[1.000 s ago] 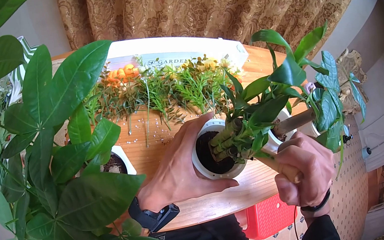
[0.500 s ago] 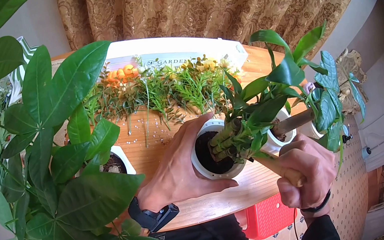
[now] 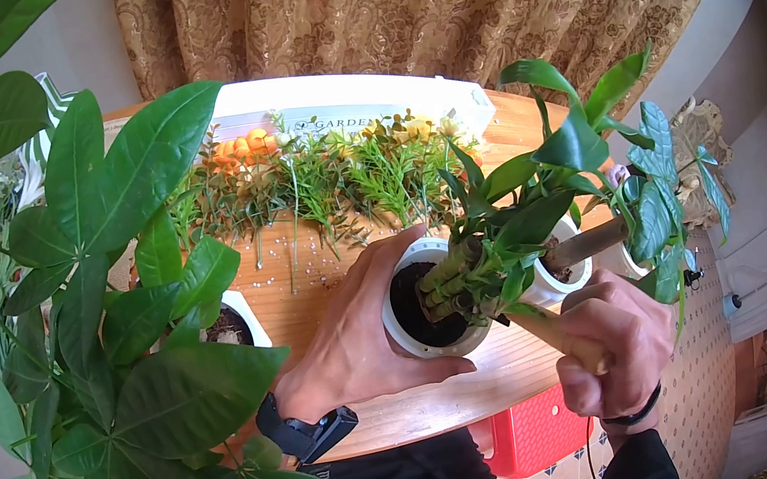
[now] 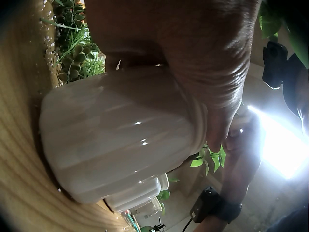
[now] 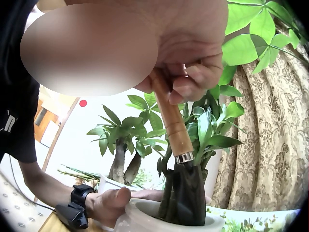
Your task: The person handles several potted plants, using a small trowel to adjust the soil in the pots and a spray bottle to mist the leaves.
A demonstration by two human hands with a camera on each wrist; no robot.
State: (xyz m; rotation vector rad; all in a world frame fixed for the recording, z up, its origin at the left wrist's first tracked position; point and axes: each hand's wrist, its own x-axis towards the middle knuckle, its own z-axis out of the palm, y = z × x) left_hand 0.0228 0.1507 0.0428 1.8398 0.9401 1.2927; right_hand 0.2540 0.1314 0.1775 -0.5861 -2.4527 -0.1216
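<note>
A white ribbed pot [image 4: 116,140] stands on the wooden table, with dark soil [image 3: 409,308] and a leafy plant [image 3: 581,145] with thick, ringed green stems in it. Around the pot's near side and rim curves my left hand [image 3: 345,342], thumb and fingers spread along its wall. My right hand [image 3: 615,335] grips the wooden handle of a garden trowel [image 5: 175,125]. The trowel's dark blade [image 5: 190,193] points down inside the pot beside the stems, and its tip is hidden behind the rim.
Left of the pot is a large broad-leaved plant [image 3: 82,254] in a white pot [image 3: 251,325]. Cut flowers and greenery [image 3: 373,175] lie along the back before a white box [image 3: 359,91]. Another white pot [image 3: 574,284] stands to the right. A red stool [image 3: 538,432] is below the table edge.
My right hand and the trowel handle have shifted slightly to the right. The left hand and the pot have stayed in place.
</note>
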